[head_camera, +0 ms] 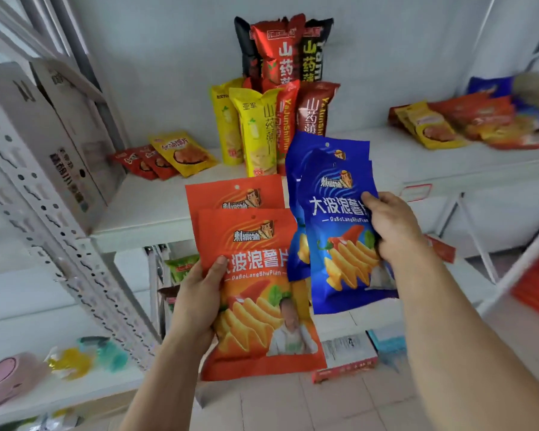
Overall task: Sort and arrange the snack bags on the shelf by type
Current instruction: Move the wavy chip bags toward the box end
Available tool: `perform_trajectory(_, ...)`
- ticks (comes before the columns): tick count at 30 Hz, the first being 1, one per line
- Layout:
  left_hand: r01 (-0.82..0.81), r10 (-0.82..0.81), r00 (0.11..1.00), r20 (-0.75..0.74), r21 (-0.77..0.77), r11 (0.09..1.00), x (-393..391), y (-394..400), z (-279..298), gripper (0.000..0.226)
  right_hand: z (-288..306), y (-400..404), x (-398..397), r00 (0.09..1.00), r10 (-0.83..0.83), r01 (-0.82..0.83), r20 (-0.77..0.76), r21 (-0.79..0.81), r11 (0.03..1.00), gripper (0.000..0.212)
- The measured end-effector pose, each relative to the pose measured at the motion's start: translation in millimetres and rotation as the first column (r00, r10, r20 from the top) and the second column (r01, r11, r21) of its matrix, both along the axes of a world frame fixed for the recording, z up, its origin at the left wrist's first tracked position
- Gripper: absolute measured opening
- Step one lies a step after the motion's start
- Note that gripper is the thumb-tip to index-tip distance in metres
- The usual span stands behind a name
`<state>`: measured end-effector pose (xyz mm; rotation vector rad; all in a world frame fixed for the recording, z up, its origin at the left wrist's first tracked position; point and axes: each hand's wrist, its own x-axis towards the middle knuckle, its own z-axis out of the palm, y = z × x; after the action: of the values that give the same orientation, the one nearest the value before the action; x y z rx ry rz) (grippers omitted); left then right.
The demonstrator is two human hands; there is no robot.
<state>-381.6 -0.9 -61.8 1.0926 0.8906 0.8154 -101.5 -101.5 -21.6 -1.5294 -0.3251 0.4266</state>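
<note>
Mid-sort: left hand (199,293) grips orange bags (255,293), thumb over front; right hand (392,225) pinches blue bags (336,219). Next: set each stack on shelf (175,206), separate spots.

Both the orange bag (255,293) and the blue bag (343,231) read "DaBoLangShuPian".

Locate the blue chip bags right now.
Head view, right of centre: the blue chip bags are gripped in the right hand, held in front of the shelf, beside the orange chip bags in the left hand.
</note>
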Motion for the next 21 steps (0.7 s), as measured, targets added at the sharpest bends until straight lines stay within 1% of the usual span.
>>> perform_trajectory(4,0.075,-0.075,0.997,-0.012,0.022,0.997,72,-33,-2,0.021,-1,-57,65,0.996,-0.085,0.085,-0.007,-0.008,0.996,0.031)
perform_trajectory(7,0.091,-0.091,0.996,0.003,0.009,0.996,132,-62,-2,0.024,1,-97,120,0.992,-0.122,0.122,-0.018,-0.008,0.992,0.031)
perform_trajectory(12,0.099,-0.099,0.995,0.023,0.009,0.995,231,-109,3,0.018,14,-153,214,0.988,-0.154,0.154,0.015,-0.015,0.988,0.029)
perform_trajectory(16,0.089,-0.089,0.995,0.032,0.025,0.996,300,-136,12,0.017,29,-181,282,0.989,-0.144,0.145,0.046,-0.034,0.989,0.032)
perform_trajectory(21,0.088,-0.089,0.996,0.017,0.019,0.996,379,-145,21,0.023,37,-193,358,0.987,-0.15,0.151,0.056,-0.017,0.988,0.034)
